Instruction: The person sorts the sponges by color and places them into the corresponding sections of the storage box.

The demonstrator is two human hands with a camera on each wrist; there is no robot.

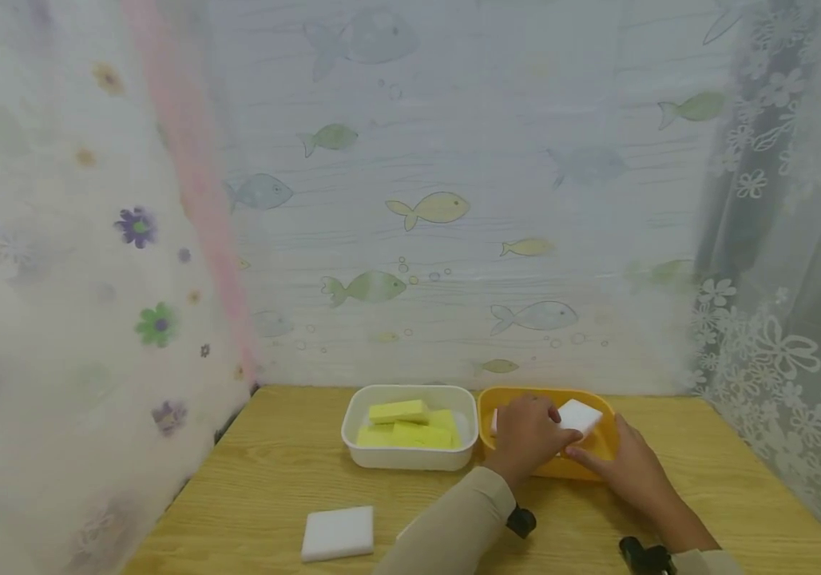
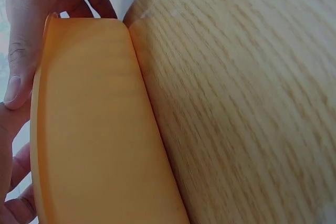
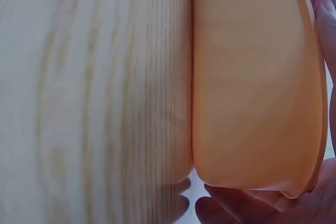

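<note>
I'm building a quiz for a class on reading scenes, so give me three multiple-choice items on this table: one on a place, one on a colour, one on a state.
1. Where does the lone white sponge lie?
A. On the table in front of the white tub
B. Inside the white tub
C. On top of the orange tub

2. What colour are the sponges in the white tub?
A. Pink
B. Yellow
C. Blue

3. How do the hands stand?
A. Both flat on the table
B. Both at the orange tub
C. Both lifted high in the air

Answers: 1 A, it lies on bare wood near the front edge. 2 B, they are pale yellow blocks. 3 B, the left hand and right hand are at the orange tub, which holds a white sponge.
</note>
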